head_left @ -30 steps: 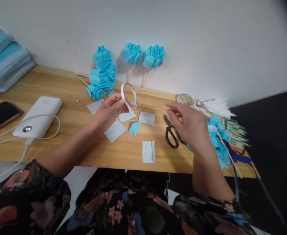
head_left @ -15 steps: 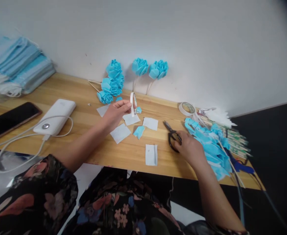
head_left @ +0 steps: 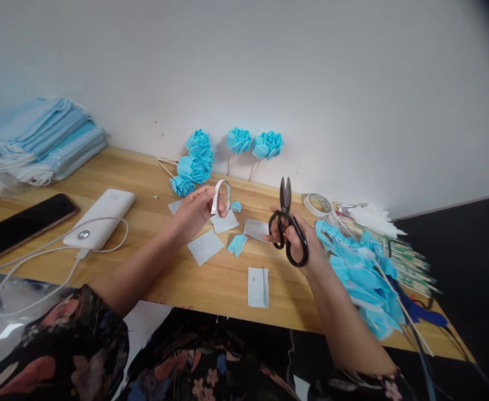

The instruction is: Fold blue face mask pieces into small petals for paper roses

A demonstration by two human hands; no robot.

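Observation:
Between the fingers of my left hand [head_left: 196, 211] is a narrow roll of white tape [head_left: 216, 199], held up above the table. My right hand [head_left: 307, 236] grips black-handled scissors [head_left: 285, 209], raised with the blades pointing away from me and slightly apart. Below and between my hands lie several pale paper squares [head_left: 205, 247] and small blue pieces [head_left: 236, 244]. One pale rectangle [head_left: 258, 288] rests nearer the table's front edge. Blue paper flowers on sticks [head_left: 195, 159] lie at the back, and two more flowers [head_left: 268, 145] lean against the wall.
On the left are a stack of blue masks [head_left: 44, 136], a phone [head_left: 23, 228] and a white power bank [head_left: 102, 217] with a cable. To the right, another tape roll [head_left: 317, 205], crumpled blue material [head_left: 361, 278], wrapped sticks [head_left: 411, 262] and a blue-handled tool [head_left: 428, 316] crowd the table.
My right hand has lifted the scissors off the table and turned their blades away from me. My left hand still holds the tape roll, now turned slightly. The camera view has tilted up.

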